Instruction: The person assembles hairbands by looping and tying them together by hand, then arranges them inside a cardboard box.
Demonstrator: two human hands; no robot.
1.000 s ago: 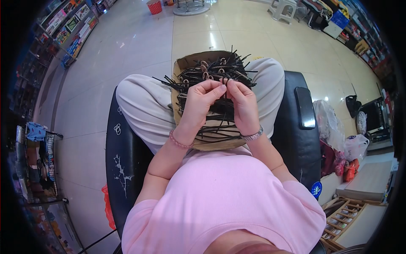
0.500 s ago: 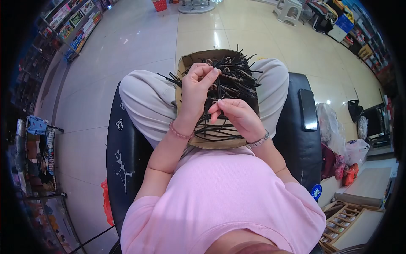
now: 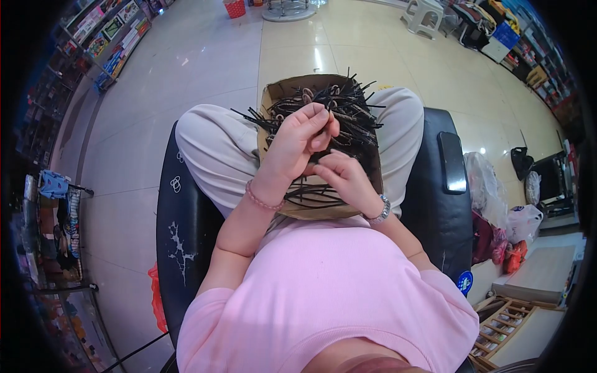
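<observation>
In the head view, a cardboard box (image 3: 289,81) rests on my lap, filled with black cords (image 3: 357,115), some braided and some with small brown loops. My left hand (image 3: 301,137), wearing a pink bead bracelet, is above the box with thumb and forefinger pinched on a thin black cord, mostly hidden by the fingers. Just below and to the right, my right hand (image 3: 349,179), with a metal watch on its wrist, has its fingertips pressed together on the cord close to the left palm. Several straight cords (image 3: 311,194) lie at the box's near end.
I sit cross-legged on a worn black seat (image 3: 186,224). A phone (image 3: 452,161) lies on its right side, and pale rubber bands (image 3: 176,184) on its left. Plastic bags (image 3: 525,221) stand on the floor at right. A white stool (image 3: 425,17) and shelves (image 3: 112,37) are farther off.
My left hand has turned and come slightly down and right, its fingers curling in. The right hand has dropped a little, closer under the left, and the cord between them shows less.
</observation>
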